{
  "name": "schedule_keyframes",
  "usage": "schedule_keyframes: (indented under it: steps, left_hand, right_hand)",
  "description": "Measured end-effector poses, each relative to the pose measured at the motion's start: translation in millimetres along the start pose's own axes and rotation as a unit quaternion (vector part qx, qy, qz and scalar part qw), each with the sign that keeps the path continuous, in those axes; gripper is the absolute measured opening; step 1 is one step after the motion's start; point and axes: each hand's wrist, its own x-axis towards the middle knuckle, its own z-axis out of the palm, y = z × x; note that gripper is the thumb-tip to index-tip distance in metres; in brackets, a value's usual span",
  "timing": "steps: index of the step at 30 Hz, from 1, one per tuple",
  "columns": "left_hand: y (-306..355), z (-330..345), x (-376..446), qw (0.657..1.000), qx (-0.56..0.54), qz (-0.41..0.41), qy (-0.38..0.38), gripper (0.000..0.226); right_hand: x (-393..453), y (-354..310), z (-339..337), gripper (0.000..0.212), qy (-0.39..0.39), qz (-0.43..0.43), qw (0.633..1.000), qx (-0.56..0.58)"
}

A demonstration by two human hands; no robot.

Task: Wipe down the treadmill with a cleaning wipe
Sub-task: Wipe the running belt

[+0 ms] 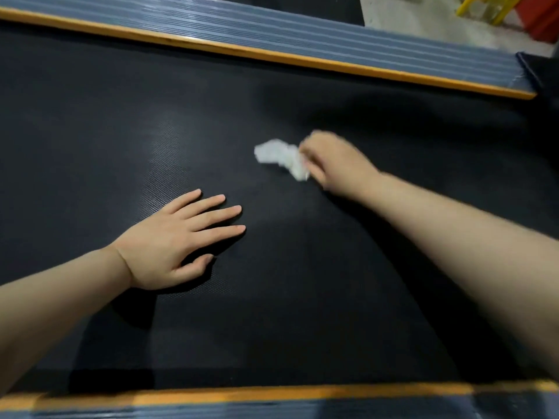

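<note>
Here, two bare hands reach forward over the dark running belt [90, 122] of a treadmill, seen from above by a camera on the person's head. The left hand [175, 243] lies flat on the belt, palm down, its fingers straight and slightly spread, the thumb angled out to the side nearest the viewer. It holds nothing. The right hand [335, 161] is farther out and to the right, blurred by motion, with its fingers curled around a crumpled white cleaning wipe [281, 158]. The wipe sticks out from the left side of that hand and sits on the belt surface, roughly at the middle of the belt's width, well apart from the left hand. Both forearms are bare and enter from the bottom corners of the view. The belt is black with a fine dotted texture that catches a soft patch of light between and beyond the hands. Along its far edge runs a ribbed grey-blue side rail [302, 34] with an orange strip [272, 54] on the belt side, slanting down toward the right. A matching orange strip and grey-blue rail [242, 397] cross the bottom of the view, nearest the person, and are out of focus. In the top right corner, past the far rail, there is pale floor [423, 22], part of a yellow frame [484, 4] and a red object [541, 16], too cropped to identify.
</note>
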Motion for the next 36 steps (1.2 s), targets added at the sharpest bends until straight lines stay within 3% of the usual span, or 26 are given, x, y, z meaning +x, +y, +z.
schedule_keyframes:
  steps: [2, 4, 6, 9, 17, 21, 25, 29, 31, 32, 34, 36]
  left_hand:
    - [1, 1, 0, 0.999, 0.0, -0.029, 0.016, 0.065]
    - [3, 0, 0, 0.992, 0.005, -0.116, 0.044, 0.067]
    - [3, -2, 2, 0.975, 0.003, -0.213, 0.06, 0.068]
    - [6, -1, 3, 0.973, 0.018, -0.226, 0.037, 0.067]
    - [1, -5, 6, 0.975, 0.019, -0.221, 0.003, 0.067]
    - [-1, -8, 7, 0.975, 0.012, -0.223, -0.016, 0.068]
    - [-1, -9, 7, 0.975, 0.008, -0.223, -0.021, 0.067]
    - [-1, -10, 7, 0.974, 0.004, -0.228, -0.015, 0.064]
    - [0, -9, 7, 0.975, 0.004, -0.223, -0.016, 0.064]
    - [0, -9, 7, 0.975, 0.005, -0.223, -0.015, 0.064]
    - [0, -8, 6, 0.975, 0.007, -0.223, -0.013, 0.064]
    - [0, -7, 7, 0.975, 0.007, -0.224, -0.008, 0.064]
  right_hand:
    - [51, 35, -8, 0.034, 0.07, 0.12, 0.99, -0.014]
    - [91, 57, -11, 0.029, 0.096, 0.265, 0.959, -0.034]
    - [118, 66, -6, 0.026, 0.106, 0.349, 0.93, -0.05]
    - [133, 71, -2, 0.023, 0.116, 0.363, 0.924, -0.039]
    - [139, 82, -21, 0.025, 0.087, 0.276, 0.955, -0.059]
    - [125, 55, -26, 0.025, 0.024, 0.299, 0.954, -0.008]
    - [17, -17, -11, 0.014, 0.034, 0.111, 0.986, 0.12]
    - [-119, -111, -4, 0.016, -0.181, -0.043, 0.964, 0.191]
    - [-162, -130, -5, 0.014, -0.296, -0.16, 0.925, 0.177]
    - [-170, -129, -4, 0.013, -0.315, -0.214, 0.907, 0.178]
    - [-151, -115, 2, 0.008, -0.292, -0.288, 0.896, 0.167]
    - [-96, -86, 8, 0.01, -0.211, -0.296, 0.919, 0.154]
